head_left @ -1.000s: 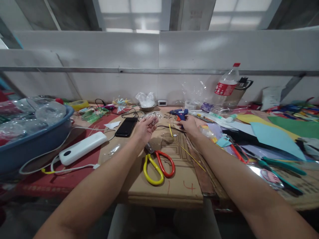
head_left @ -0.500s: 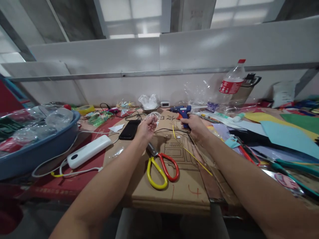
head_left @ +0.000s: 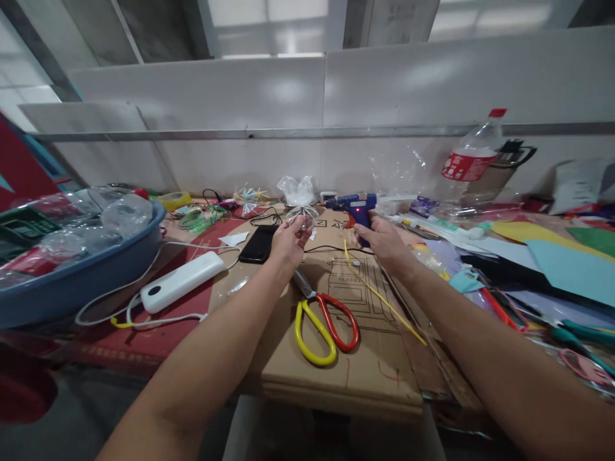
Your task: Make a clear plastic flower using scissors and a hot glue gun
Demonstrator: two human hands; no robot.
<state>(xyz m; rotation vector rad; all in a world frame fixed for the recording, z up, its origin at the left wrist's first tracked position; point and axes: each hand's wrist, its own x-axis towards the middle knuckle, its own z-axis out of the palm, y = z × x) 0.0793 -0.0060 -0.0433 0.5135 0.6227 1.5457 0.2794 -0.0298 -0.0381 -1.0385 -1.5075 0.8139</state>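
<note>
My right hand (head_left: 387, 243) is wrapped round the handle of a blue glue gun (head_left: 361, 211), whose small red light is lit and whose nozzle points left. In a pinch, my left hand (head_left: 291, 240) holds a clear piece of plastic (head_left: 307, 216) cut into thin curved strips; its exact kind is hard to make out. Below the left wrist lie scissors (head_left: 317, 314) with one yellow and one red handle, on the cardboard (head_left: 283, 352). A thin yellow strip (head_left: 389, 301) runs across the cardboard, and a black phone (head_left: 259, 244) lies left of my left hand.
On the left stands a blue basin (head_left: 120, 256) full of plastic bottles, beside a white power strip (head_left: 182, 282) with its cable. Behind my hands is a bowl with clear plastic (head_left: 296, 190). At right are a bottle (head_left: 469, 160), coloured sheets (head_left: 567, 269) and green-handled pliers (head_left: 581, 333).
The view has shifted, so most things appear slightly further right. The glue gun sits a little closer to the plastic piece. Both hands keep their hold.
</note>
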